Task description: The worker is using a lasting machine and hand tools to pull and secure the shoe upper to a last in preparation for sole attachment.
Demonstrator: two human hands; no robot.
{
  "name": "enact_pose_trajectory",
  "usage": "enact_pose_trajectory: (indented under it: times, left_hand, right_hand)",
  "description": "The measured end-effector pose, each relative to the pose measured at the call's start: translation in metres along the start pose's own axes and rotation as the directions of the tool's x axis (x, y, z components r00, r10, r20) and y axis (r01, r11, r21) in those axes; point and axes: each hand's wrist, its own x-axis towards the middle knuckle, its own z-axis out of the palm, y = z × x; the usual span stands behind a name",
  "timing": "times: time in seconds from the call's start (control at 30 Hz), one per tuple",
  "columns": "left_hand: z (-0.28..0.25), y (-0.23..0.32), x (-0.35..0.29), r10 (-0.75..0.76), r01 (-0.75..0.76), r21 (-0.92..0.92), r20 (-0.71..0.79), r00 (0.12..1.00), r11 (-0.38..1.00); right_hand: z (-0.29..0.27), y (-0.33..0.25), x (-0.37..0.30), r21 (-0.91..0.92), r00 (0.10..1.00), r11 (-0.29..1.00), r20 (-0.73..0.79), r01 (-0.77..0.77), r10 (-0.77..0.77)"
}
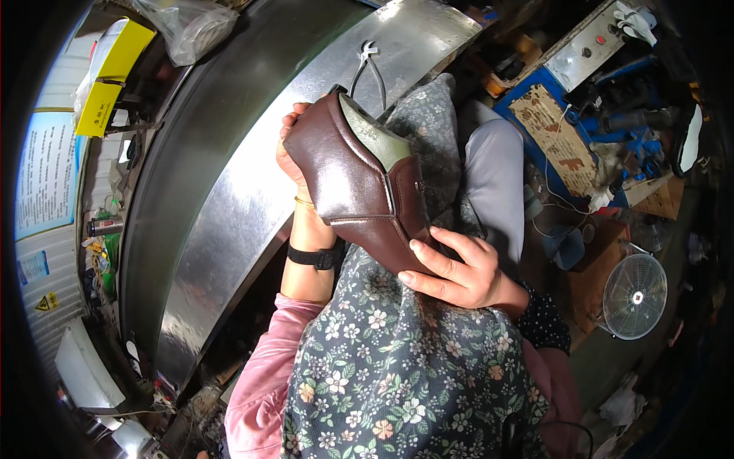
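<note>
A dark brown leather shoe upper (348, 180) is stretched over a pale green shoe last (375, 134), held above my lap with its toe pointing down toward me. My left hand (289, 157) grips it from the left near the heel; part of that hand is hidden behind the leather. At the toe end my right hand (466, 268) holds it, fingers laid along the leather and the thumb out of sight. Pliers (369, 65) with dark handles lie on the metal bench just beyond the heel.
A shiny metal conveyor bench (222, 252) curves along my left. To the right stand a blue machine (554, 130) with a control panel (592, 46) and a round fan (634, 297). A yellow box (115, 69) sits far left. My floral apron (397, 367) covers my lap.
</note>
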Motion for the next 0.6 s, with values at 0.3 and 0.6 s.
enact_pose_trajectory:
  times: [0.3, 0.6]
  left_hand:
    - [0.047, -0.048, 0.009, -0.220, -0.051, 0.964, 0.111, 0.969, 0.261]
    - [0.010, -0.064, 0.032, -0.419, 0.299, 0.949, -0.231, 0.878, 0.104]
  right_hand:
    - [0.021, 0.048, -0.013, 0.440, 0.672, 0.543, 0.222, -0.715, 0.706]
    - [0.049, 0.101, -0.029, 0.250, 0.568, 0.533, 0.097, -0.808, 0.817]
